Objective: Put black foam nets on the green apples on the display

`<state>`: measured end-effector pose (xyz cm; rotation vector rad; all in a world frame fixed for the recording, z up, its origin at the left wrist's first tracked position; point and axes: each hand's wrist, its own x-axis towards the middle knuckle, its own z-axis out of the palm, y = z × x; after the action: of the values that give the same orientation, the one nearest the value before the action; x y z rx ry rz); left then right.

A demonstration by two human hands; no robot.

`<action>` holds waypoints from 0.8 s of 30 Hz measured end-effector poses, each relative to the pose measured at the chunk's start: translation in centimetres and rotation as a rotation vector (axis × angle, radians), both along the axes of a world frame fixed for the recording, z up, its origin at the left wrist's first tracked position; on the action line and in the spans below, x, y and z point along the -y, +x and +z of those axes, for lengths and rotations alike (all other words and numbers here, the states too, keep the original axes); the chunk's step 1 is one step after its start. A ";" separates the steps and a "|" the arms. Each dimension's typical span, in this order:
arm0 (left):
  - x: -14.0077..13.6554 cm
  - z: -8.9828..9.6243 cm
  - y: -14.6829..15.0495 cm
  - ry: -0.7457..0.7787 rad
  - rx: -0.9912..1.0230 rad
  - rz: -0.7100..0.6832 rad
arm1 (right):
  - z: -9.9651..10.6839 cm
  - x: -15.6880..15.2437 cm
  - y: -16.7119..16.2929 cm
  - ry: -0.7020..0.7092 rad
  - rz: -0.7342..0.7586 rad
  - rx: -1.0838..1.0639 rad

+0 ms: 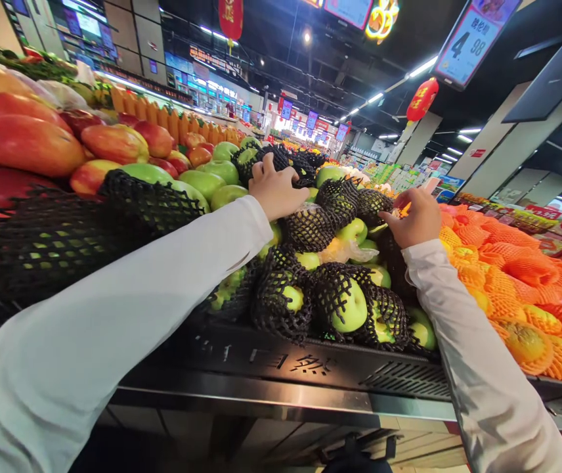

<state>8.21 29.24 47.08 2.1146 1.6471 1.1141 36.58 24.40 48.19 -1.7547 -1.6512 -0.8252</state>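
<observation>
My left hand point(278, 188) reaches over the back of a heap of green apples, its fingers bent down around fruit in a black foam net point(305, 164); the fingertips are hidden. On the heap's right side is my right hand point(416, 215), with curled fingers and the thumb beside a netted apple point(373, 205). What the right hand grips, if anything, I cannot make out. Between the hands lie more apples in black nets point(310, 228) and a bare green apple point(353, 231). Near the front edge, a green apple point(350, 309) shows through its torn-looking net.
Red-yellow fruit point(27, 144) is piled on the left. Oranges in orange foam nets point(524, 341) fill the right side. A black bin front point(281, 358) with a metal rail edges the display. A price screen point(473, 43) and red lanterns point(422, 100) hang overhead.
</observation>
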 end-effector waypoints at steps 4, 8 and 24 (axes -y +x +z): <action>-0.3 0.2 -0.1 -0.037 -0.053 -0.018 | -0.2 0.2 -0.7 -0.219 0.285 0.088; -0.9 0.2 -0.2 -0.042 -0.126 -0.064 | -0.7 0.4 -1.4 -0.277 0.354 0.063; -1.9 0.3 0.1 -0.036 -0.236 -0.087 | -1.0 0.4 -5.2 -0.747 -0.376 0.285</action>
<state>8.29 31.11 47.39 2.3451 1.6382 0.8292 31.38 23.97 47.15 -2.6195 -2.0132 -0.6794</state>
